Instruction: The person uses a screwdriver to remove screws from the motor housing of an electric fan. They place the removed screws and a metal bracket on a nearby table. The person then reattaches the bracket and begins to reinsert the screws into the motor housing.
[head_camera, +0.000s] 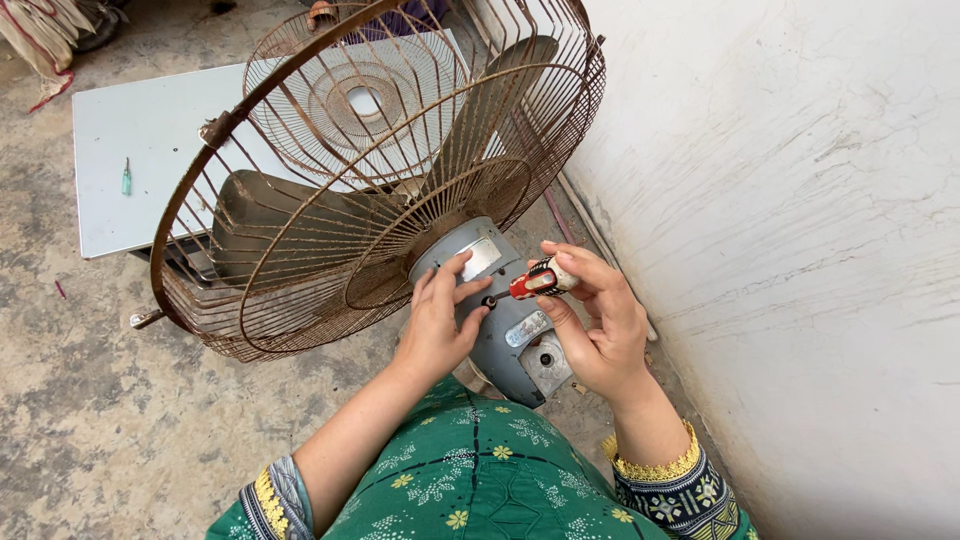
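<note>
Pinching a small screwdriver (533, 281) with a red and white handle, your right hand (598, 325) kept its grip closed round the tool, whose tip was set against the side of the grey motor housing (505, 320) of an old fan. Your left hand (438, 322) held nothing; its fingers lay spread on the housing just beside the tip, steadying it.

The fan lay tipped over in front of your knees, its housing toward you and its rusty wire cage (330, 210) pointing away. Both halves of the cage were together round the grey blades (270, 215), and the housing looked whole, with its metal plates in place. Judging by that, you were early in the work: one screw on the housing was under the tool, and the cover, cage and blades all remained to be dealt with. Whether the screw was going in or coming out could not be told.

Beyond the cage a second, paler round grille (362, 100) rested on a flat white board (150, 160) laid on the ground, and a little green-handled screwdriver (126, 177) lay on that board, well apart from you. The floor (90, 400) was rough, stained concrete. A cracked whitewashed wall (800, 200) ran close along your right side, and a bit of cloth (45, 35) showed at the far left corner.
</note>
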